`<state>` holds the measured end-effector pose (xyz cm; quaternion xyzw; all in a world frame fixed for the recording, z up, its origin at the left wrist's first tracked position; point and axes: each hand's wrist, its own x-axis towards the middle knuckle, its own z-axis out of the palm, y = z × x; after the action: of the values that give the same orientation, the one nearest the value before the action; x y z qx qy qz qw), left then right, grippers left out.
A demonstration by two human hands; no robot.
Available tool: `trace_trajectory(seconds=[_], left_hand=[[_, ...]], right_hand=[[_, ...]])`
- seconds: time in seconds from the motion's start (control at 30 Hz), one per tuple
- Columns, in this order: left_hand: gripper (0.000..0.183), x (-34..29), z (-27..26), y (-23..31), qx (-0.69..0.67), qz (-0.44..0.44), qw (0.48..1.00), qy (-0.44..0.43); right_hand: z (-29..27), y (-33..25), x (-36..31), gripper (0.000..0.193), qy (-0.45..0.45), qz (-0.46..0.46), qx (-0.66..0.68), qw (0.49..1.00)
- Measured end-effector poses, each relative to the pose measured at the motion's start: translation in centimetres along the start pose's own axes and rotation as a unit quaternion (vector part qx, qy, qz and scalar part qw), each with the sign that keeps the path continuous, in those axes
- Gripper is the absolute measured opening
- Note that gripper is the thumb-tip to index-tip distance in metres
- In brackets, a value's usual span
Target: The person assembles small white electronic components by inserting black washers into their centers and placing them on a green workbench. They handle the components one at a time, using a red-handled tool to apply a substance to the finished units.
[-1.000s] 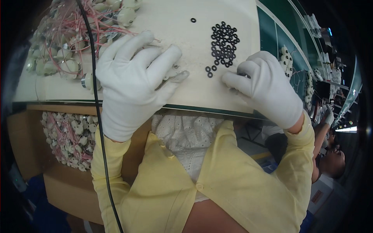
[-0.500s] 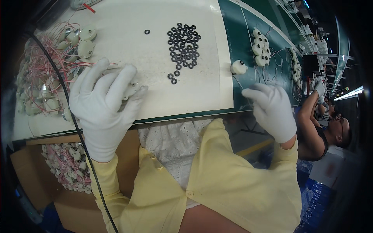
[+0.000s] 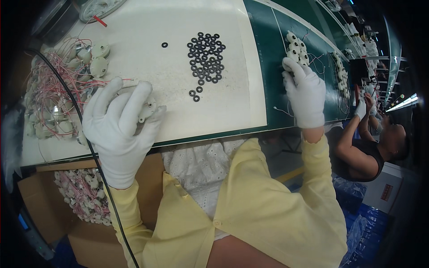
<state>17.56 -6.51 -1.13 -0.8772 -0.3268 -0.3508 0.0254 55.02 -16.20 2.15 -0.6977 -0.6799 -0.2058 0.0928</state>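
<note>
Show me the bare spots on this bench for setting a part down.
White sheet: between black rings and its front edge, right of the left hand. Green surface: a narrow strip between sheet and right hand. Crowded: far left, heaped with pink-wired white parts.

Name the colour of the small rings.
The small rings are black; the head view shows them best.

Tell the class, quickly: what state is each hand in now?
Left hand: closed around a white part.
Right hand: curled; whether holding anything cannot be told.
</note>
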Motion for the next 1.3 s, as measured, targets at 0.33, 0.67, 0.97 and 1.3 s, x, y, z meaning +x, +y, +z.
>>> trace_trajectory(seconds=[0.33,0.67,0.97,1.3], left_hand=[[0.054,0.3,-1.2,2.8,-0.097,-0.047,0.99,0.092],[0.05,1.2,-5.1,4.5,-0.164,-0.012,0.986,-0.001],[0.028,4.6,1.6,-5.1,0.248,-0.013,0.963,0.104],[0.017,4.7,1.9,-4.2,0.159,-0.003,0.986,0.039]], right_hand=[[-3.8,-15.8,2.6,0.051,0.05,-0.159,0.362,0.917],[-4.8,-14.4,5.1,0.051,-0.013,-0.236,0.747,0.621],[-7.5,-6.2,1.8,0.035,-0.309,0.056,0.743,0.592],[-1.8,-9.2,2.2,0.027,-0.27,0.091,0.61,0.739]])
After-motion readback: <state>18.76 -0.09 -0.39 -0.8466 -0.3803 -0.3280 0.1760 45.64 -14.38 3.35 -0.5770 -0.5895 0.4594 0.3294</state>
